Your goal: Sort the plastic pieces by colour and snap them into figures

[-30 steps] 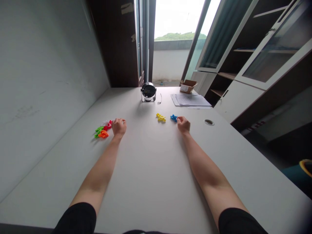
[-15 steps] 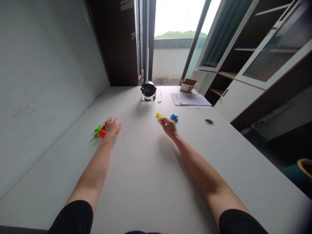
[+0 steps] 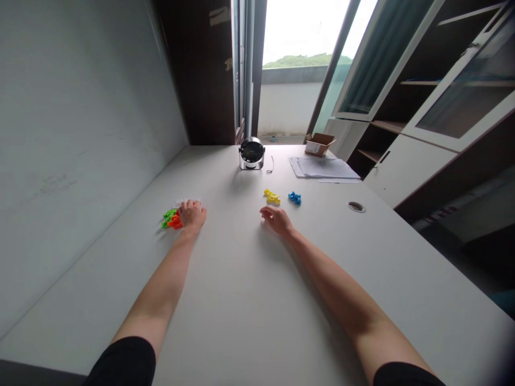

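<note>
My left hand [image 3: 193,215] is over the right side of a small pile at the left, its fingers bent down and closed among the pieces. What the fingertips pinch is hidden. Bright green plastic pieces [image 3: 169,214], an orange-red piece [image 3: 175,221] and a whitish piece [image 3: 181,202] show around the hand. My right hand [image 3: 277,220] hovers low over the table, fingers loosely curved and a little apart, nothing seen in them. Just beyond it lie yellow plastic pieces [image 3: 272,197]. To their right sits a cluster of blue plastic pieces [image 3: 295,198].
On the white table [image 3: 233,300] stands a round black-and-silver device [image 3: 251,154] at the back, beside a thin cord [image 3: 272,164]. Papers [image 3: 328,168] and an open cardboard box [image 3: 319,145] are at the back right. A cable hole [image 3: 356,207] is at right.
My right hand has drawn back from the yellow pieces toward me, leaving them on the table. My left hand's fingers have curled down into the left pile. The view has shifted slightly.
</note>
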`<state>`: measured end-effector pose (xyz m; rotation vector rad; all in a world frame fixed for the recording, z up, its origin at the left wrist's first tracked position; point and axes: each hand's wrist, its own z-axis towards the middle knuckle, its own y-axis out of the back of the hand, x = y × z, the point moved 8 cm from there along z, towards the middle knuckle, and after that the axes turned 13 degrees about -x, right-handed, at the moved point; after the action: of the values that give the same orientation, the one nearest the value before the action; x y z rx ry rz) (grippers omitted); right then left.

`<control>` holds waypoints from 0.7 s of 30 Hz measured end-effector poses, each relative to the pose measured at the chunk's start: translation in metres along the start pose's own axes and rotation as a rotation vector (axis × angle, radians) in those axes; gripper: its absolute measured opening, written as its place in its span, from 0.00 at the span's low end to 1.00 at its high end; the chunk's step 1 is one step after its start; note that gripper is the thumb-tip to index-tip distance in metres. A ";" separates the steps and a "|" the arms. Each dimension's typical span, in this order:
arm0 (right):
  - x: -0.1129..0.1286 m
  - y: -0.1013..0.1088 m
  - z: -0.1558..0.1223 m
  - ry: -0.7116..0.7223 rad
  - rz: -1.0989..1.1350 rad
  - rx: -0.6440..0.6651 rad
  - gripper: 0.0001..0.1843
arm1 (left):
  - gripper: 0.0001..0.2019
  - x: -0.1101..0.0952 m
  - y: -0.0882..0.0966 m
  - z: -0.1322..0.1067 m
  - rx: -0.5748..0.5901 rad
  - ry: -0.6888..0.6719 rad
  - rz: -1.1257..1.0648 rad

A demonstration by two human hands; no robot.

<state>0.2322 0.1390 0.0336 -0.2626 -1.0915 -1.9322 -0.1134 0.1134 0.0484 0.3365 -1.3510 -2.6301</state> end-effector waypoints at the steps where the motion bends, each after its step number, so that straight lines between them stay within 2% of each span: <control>1: 0.000 0.000 0.000 0.001 -0.001 0.002 0.08 | 0.16 0.003 0.001 0.000 -0.010 0.016 0.003; 10: -0.003 -0.006 -0.002 -0.004 -0.026 0.051 0.09 | 0.20 0.028 0.002 -0.002 -0.071 0.141 0.075; 21: -0.004 -0.007 -0.002 -0.001 -0.017 0.073 0.10 | 0.17 0.014 0.010 -0.004 -0.002 0.119 0.072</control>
<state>0.2296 0.1418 0.0259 -0.2145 -1.1656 -1.9025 -0.1258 0.1011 0.0528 0.4281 -1.2980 -2.5104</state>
